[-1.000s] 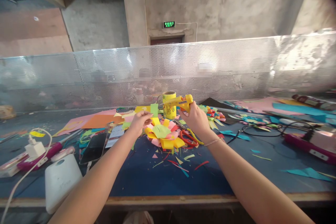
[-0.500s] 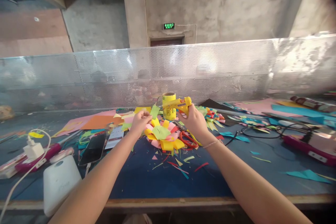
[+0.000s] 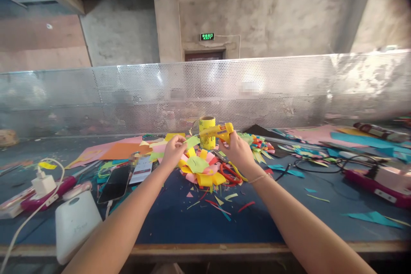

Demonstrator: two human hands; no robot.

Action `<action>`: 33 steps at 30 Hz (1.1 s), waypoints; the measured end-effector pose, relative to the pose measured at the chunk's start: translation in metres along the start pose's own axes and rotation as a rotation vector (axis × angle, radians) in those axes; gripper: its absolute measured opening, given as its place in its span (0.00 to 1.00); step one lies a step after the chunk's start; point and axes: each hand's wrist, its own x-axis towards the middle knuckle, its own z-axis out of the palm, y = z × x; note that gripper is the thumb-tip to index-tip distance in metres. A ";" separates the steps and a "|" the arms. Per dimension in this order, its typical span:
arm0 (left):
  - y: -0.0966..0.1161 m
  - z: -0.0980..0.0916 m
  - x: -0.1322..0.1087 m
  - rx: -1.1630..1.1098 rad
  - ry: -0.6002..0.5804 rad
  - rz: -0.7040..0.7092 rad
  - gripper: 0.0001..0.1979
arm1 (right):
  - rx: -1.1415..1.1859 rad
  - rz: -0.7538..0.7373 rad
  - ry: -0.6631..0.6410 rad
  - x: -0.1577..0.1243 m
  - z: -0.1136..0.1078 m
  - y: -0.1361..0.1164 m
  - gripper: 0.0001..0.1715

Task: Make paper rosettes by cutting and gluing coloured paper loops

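Observation:
My left hand [image 3: 174,150] pinches a green paper strip [image 3: 193,141] between thumb and fingers. In my right hand [image 3: 236,150] is a yellow glue gun [image 3: 216,132], its nozzle pointing left, close to the strip. Below both hands lies a paper flower [image 3: 205,171] with yellow, pink and red loops and a green piece in its middle. A yellow printed roll [image 3: 207,123] stands upright behind the glue gun, partly covered by it. Red-handled scissors [image 3: 231,174] rest on the table at the flower's right, partly hidden.
Paper scraps [image 3: 221,205] litter the blue table. On the left are a phone [image 3: 114,184], a white power bank [image 3: 78,224] and a power strip [image 3: 61,189]; another power strip [image 3: 372,186] with cables lies right. A perforated metal screen [image 3: 144,98] runs along the back.
The green strip has turned from steeply upright to nearly flat in my left hand. The glue gun stays beside it, its nozzle now near the strip. The view has shifted slightly.

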 end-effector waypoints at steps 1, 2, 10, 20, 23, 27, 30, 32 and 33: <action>0.000 0.000 0.000 0.003 0.007 0.003 0.05 | -0.009 0.004 -0.012 0.000 -0.001 0.000 0.13; 0.001 0.000 0.000 0.002 0.018 0.004 0.05 | -0.017 0.008 -0.022 0.001 -0.001 0.000 0.13; 0.003 0.001 0.000 -0.018 0.035 -0.005 0.05 | 0.008 -0.046 -0.022 0.002 0.000 0.003 0.11; 0.008 -0.003 0.001 0.016 0.062 -0.016 0.05 | -0.001 -0.073 -0.091 0.002 0.000 0.002 0.10; 0.011 -0.002 0.000 0.006 0.081 -0.032 0.05 | -0.009 -0.085 -0.100 0.002 -0.001 0.002 0.10; 0.013 -0.003 0.000 -0.005 0.106 -0.028 0.06 | -0.005 -0.130 -0.117 0.002 -0.005 0.001 0.09; 0.011 -0.004 0.002 -0.009 0.117 -0.021 0.06 | -0.010 -0.129 -0.138 0.002 -0.006 0.000 0.10; 0.010 -0.005 0.003 -0.020 0.124 -0.027 0.07 | -0.012 -0.121 -0.165 0.003 -0.006 0.000 0.11; 0.009 -0.005 0.004 -0.028 0.130 -0.033 0.07 | -0.012 -0.116 -0.180 0.003 -0.006 0.000 0.11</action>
